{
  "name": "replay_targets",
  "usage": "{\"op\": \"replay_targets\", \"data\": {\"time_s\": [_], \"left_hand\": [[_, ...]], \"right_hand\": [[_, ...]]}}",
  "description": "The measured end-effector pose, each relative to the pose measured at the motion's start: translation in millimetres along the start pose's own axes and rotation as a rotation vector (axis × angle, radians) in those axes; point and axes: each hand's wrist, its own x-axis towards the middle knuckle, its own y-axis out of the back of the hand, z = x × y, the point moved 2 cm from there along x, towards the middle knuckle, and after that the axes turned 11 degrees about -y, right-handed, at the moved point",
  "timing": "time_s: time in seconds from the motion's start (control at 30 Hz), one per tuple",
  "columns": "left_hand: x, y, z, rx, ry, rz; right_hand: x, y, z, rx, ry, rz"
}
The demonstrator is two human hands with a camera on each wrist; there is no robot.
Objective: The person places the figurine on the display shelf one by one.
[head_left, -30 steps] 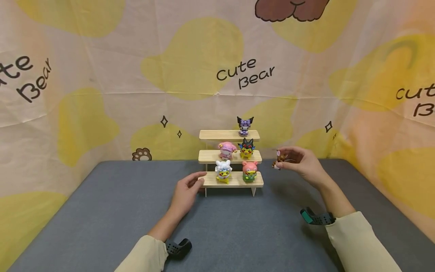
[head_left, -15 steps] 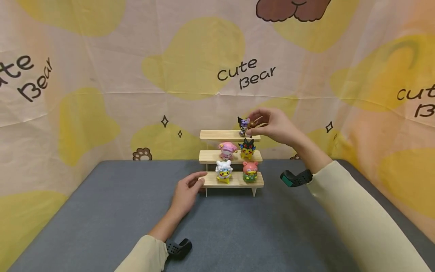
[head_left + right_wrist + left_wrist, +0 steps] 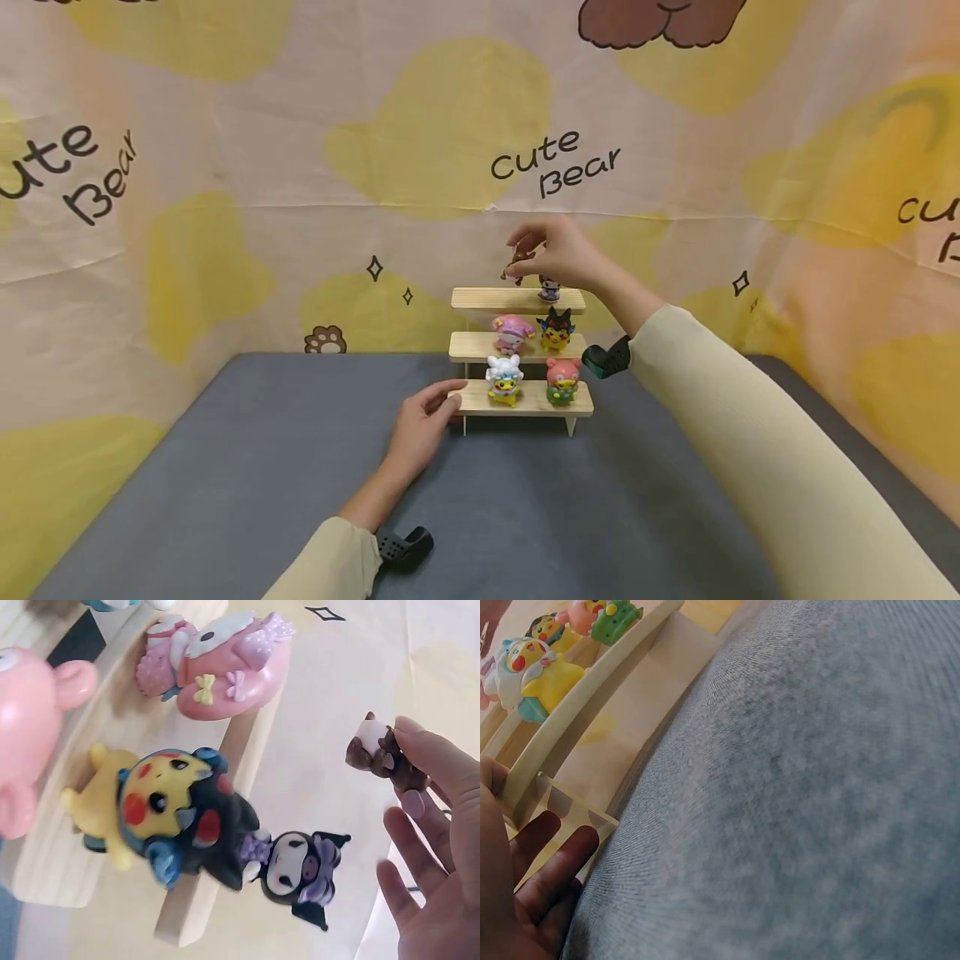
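Observation:
In the head view, a three-tier wooden display stand (image 3: pixel 487 298) stands at the back of the table. My right hand (image 3: pixel 561 252) pinches a small brown figurine (image 3: pixel 403 766) between thumb and fingers, just above the left half of the top tier. A black-and-purple figurine (image 3: pixel 294 870) on that tier's right end is partly covered by the hand. On the middle tier are a pink figurine (image 3: pixel 513 333) and a yellow one in a black hood (image 3: pixel 556 330). My left hand (image 3: pixel 422 423) holds the bottom tier's left end, some fingers underneath it (image 3: pixel 562 862).
The bottom tier carries a white-hooded yellow figurine (image 3: pixel 504 382) and a pink-and-green figurine (image 3: pixel 562 382). A grey cloth covers the table (image 3: pixel 300 467). Behind it hangs a patterned curtain (image 3: pixel 420 167). My right forearm reaches across above the table's right side.
My right hand has carried the brown figurine from right of the stand, up and leftward past the black-and-purple figurine. The left hand keeps its hold on the stand. The head view shifted slightly.

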Motion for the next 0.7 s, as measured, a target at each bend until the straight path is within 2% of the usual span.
{"op": "replay_targets", "data": {"time_s": [0.3, 0.7], "left_hand": [[-0.9, -1.8, -0.2, -0.011, -0.005, 0.013], [-0.6, -1.7, -0.8, -0.037, -0.004, 0.024]], "right_hand": [[21.8, -15.1, -4.0, -0.138, 0.053, -0.076], [30.6, -27.6, -1.7, -0.258, 0.06, -0.139]]}}
